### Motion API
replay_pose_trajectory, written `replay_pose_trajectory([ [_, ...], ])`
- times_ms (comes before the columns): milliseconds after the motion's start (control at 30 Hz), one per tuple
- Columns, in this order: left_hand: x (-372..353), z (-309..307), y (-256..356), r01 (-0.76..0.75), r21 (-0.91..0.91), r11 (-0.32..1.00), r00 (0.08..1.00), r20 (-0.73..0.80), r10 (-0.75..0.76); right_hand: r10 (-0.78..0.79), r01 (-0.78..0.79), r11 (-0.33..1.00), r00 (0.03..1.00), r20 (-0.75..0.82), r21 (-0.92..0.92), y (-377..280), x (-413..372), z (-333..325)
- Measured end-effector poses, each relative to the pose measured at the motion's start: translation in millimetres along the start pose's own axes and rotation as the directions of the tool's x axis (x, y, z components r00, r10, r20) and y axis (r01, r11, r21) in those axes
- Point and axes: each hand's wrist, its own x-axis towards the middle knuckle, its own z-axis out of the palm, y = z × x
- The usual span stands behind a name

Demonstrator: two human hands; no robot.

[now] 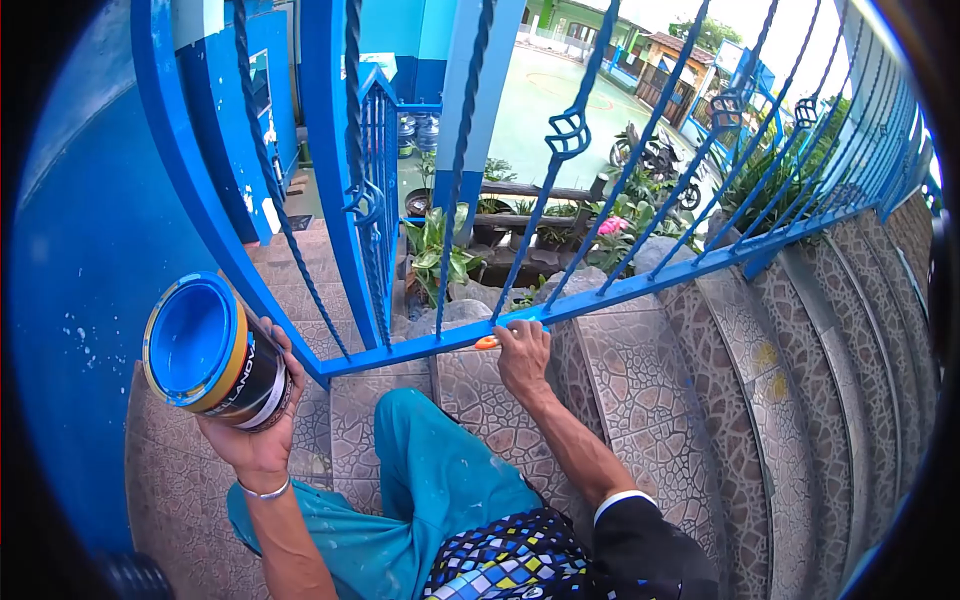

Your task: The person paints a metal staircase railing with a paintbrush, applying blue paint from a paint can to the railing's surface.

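"How is the left hand [255,438] placed?"

"At the left of the frame, palm up under the paint can [245,385], fingers wrapped round its right side. The mouth leans towards the wearer, perhaps so the blue paint [190,345] inside is easy to see and reach"

"And that arm?"

"The forearm rises steeply from the bottom edge, left of the teal trousers [450,450], a bracelet [264,490] at the wrist. Holding the can up probably saves bending to the steps [640,385]"

"What about the right hand [525,358]?"

"Near the centre of the frame, at the bottom rail [400,354] of the blue railing. Its fingers are closed on an orange-handled tool [485,342]; just the orange end shows, left of the knuckles. I'd guess a brush, but the hand hides most of it"

"Why grip it so close?"

"Likely for control along a narrow bar. The forearm slants up and leftward from the black sleeve [640,545] at lower right, the knuckles uppermost"
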Motion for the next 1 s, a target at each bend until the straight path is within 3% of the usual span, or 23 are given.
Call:
replay_pose_trajectory([
  [100, -2, 0, 0, -0.005, -0.012, 1.000, 1.000, 0.001, 0.005, 0.043, -0.043, 0.999, 0.997, -0.069, 0.001, -1, 6, -19],
  [200, 1, 1, 0, 0.009, -0.015, 1.000, 1.000, 0.020, -0.008, 0.052, -0.052, 0.999, 0.998, 0.025, 0.013, 12, 1, -15],
  [300, 0, 3, 1, 0.017, -0.047, 0.999, 1.000, 0.020, -0.016, 0.170, -0.164, 0.952, 0.985, -0.002, 0.258, 23, 8, -26],
  [400, -2, -1, 2, -0.012, -0.039, 0.999, 1.000, -0.020, 0.012, 0.362, -0.293, 0.790, 0.932, -0.024, 0.538, 30, 31, -49],
  [500, -2, -8, 3, -0.047, -0.003, 0.999, 0.999, -0.026, 0.047, 0.359, -0.375, 0.692, 0.920, 0.157, 0.617, 45, 53, -58],
  [600, -2, -7, 1, -0.046, -0.068, 0.997, 0.999, 0.025, 0.047, 0.049, -0.136, 0.901, 0.975, 0.214, 0.412, 49, 70, -56],
  [633, -3, -7, 1, -0.055, -0.099, 0.994, 0.998, -0.034, 0.052, 0.016, -0.116, 0.918, 0.966, 0.257, 0.379, 45, 73, -53],
  [733, -2, -14, 0, -0.105, -0.076, 0.992, 0.994, 0.002, 0.106, -0.152, 0.050, 0.952, 0.935, 0.321, 0.303, 54, 68, -33],
  [767, -2, -10, 0, -0.144, -0.078, 0.987, 0.984, -0.115, 0.135, -0.171, 0.059, 0.952, 0.916, 0.363, 0.300, 57, 63, -30],
  [867, -1, -4, 2, -0.162, -0.065, 0.985, 0.969, -0.200, 0.146, -0.123, -0.017, 0.937, 0.919, 0.376, 0.348, 49, 60, -45],
  [900, 2, -6, 2, -0.193, -0.095, 0.977, 0.965, -0.200, 0.171, -0.080, -0.076, 0.919, 0.925, 0.373, 0.386, 46, 62, -50],
  [1000, 0, -8, 3, -0.159, -0.090, 0.983, 0.983, -0.107, 0.149, -0.132, 0.029, 0.942, 0.949, 0.287, 0.336, 45, 67, -51],
])
